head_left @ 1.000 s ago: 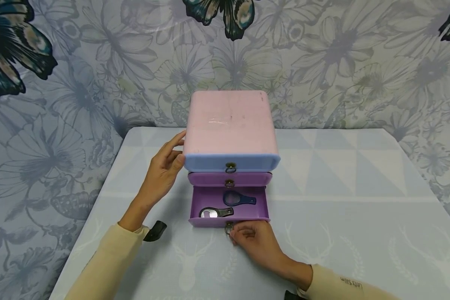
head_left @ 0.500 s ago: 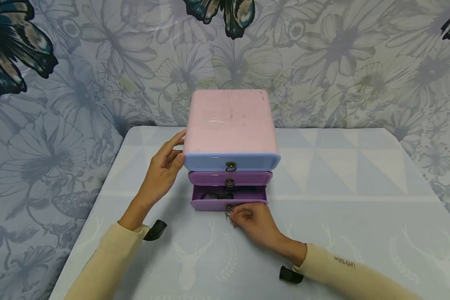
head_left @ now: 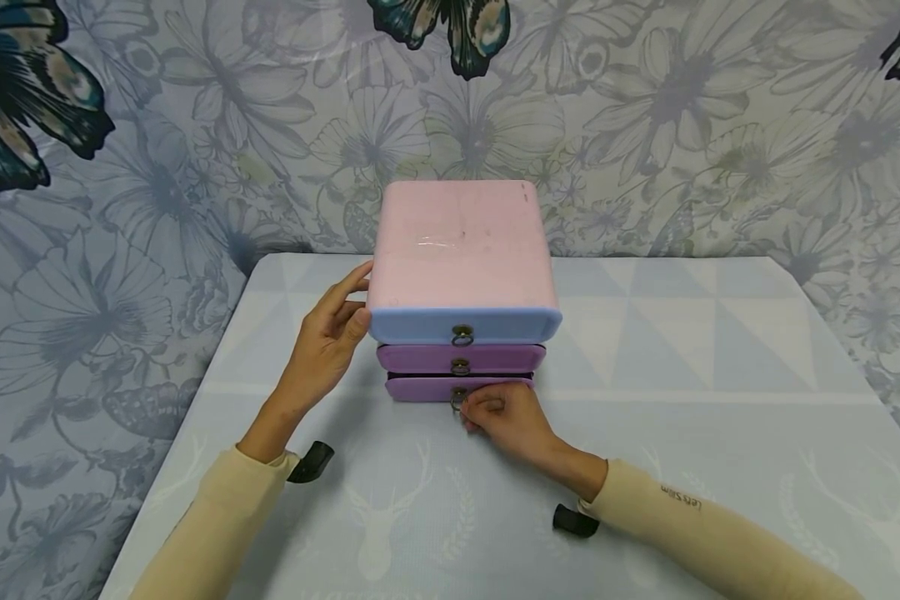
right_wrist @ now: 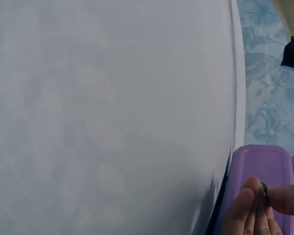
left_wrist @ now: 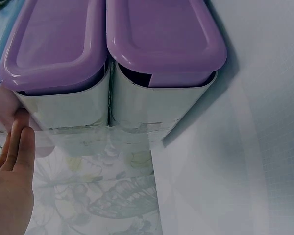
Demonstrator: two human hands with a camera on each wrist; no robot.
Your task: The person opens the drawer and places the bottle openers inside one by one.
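A small chest of drawers with a pink top (head_left: 461, 246) stands on the table. Its top drawer front is blue (head_left: 420, 326); the two below are purple. The bottom drawer (head_left: 420, 389) juts out slightly, with a narrow dark gap above its front, and its contents are hidden. My right hand (head_left: 512, 421) pinches that drawer's ring pull (head_left: 458, 397) between thumb and fingers, as the right wrist view also shows. Against the chest's left side rests my left hand (head_left: 322, 346), fingers extended. In the left wrist view, its fingers (left_wrist: 24, 147) touch the pink casing beside the drawers.
The chest stands on a pale patterned tabletop (head_left: 690, 467). Behind the table is a floral-patterned wall (head_left: 645, 125) with butterfly figures. Black wrist devices (head_left: 311, 462) show at both sleeves.
My right hand has pushed the bottom drawer inward, away from me. The two nail clippers seen inside it earlier are now out of sight. My left hand has stayed in place.
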